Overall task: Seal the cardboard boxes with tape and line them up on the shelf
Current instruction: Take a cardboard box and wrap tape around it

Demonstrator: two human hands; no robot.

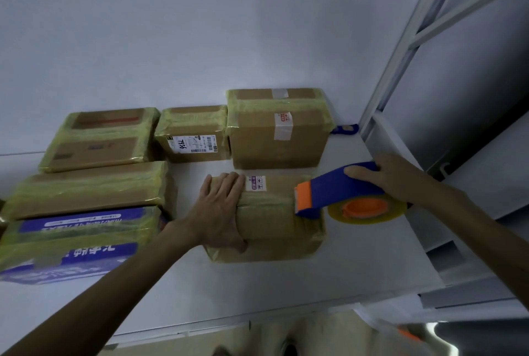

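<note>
A small cardboard box (274,221) wrapped in yellowish tape lies on the white shelf (286,284) in front of me. My left hand (221,212) lies across its left end, fingers straight on top and thumb on the near side. My right hand (392,178) grips the blue handle of a blue and orange tape dispenser (329,192). The dispenser's orange head touches the box's right end, and its yellowish tape roll (367,209) hangs beside the box.
Several taped boxes stand behind and to the left: a tall one (279,138), a labelled one (194,138), two flat ones (100,141) (88,189) and a blue printed carton (77,244). A second blue dispenser (345,129) lies at the back. Grey shelf posts (400,69) rise on the right.
</note>
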